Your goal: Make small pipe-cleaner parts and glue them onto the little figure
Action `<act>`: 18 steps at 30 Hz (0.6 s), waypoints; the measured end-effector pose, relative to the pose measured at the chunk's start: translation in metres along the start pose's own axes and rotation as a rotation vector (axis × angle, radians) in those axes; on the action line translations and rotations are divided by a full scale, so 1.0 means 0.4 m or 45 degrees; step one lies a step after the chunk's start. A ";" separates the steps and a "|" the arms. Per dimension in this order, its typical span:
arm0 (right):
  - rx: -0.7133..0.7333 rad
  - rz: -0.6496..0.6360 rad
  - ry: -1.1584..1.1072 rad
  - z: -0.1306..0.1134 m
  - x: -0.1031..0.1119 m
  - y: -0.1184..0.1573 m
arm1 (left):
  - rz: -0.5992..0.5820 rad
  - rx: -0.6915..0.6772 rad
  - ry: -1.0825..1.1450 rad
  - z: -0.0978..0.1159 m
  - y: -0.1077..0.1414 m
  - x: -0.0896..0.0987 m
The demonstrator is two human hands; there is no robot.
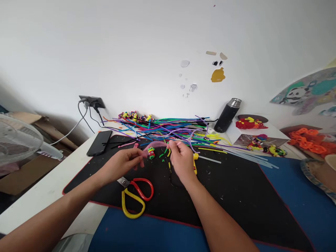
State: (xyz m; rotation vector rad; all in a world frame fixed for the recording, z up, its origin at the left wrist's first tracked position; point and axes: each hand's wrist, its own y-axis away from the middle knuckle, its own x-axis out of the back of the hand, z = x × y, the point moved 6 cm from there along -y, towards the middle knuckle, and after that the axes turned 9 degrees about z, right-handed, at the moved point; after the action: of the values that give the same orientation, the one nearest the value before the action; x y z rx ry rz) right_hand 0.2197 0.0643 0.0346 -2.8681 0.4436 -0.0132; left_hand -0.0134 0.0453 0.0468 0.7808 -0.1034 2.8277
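Note:
A pink pipe cleaner (154, 144), smeared by motion, arches between my two hands above the black mat. My left hand (122, 162) pinches its left end, where more pink shows around the fingertips. The fingers of my right hand (181, 157) are closed at the other end, with a bit of green at their tips. Between the hands lies a small red, green and yellow pipe-cleaner head (151, 153). Scissors (136, 196) with one red and one yellow handle lie below my left hand. A yellow glue gun (195, 162) is partly hidden behind my right hand.
Many coloured pipe cleaners (168, 127) lie heaped along the wall, with small finished figures (135, 116) behind. A phone (99, 143) lies at left, near a fan (21, 140). A black flask (228, 115) and a white box (257, 131) stand at right.

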 end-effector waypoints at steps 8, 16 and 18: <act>-0.134 0.143 -0.211 0.013 0.038 -0.045 | 0.231 0.018 0.152 0.010 0.006 0.080; -0.033 -0.100 0.040 -0.002 -0.028 0.027 | -0.220 -0.074 0.369 0.117 -0.020 -0.086; -0.028 -0.075 0.039 0.000 -0.021 0.019 | -0.265 -0.068 0.338 0.116 -0.019 -0.106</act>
State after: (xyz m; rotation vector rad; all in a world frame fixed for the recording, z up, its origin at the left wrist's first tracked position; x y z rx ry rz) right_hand 0.2094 0.0598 0.0332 -2.9055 0.3677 -0.0628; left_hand 0.0470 0.0396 0.0648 0.3753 -0.0526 2.6873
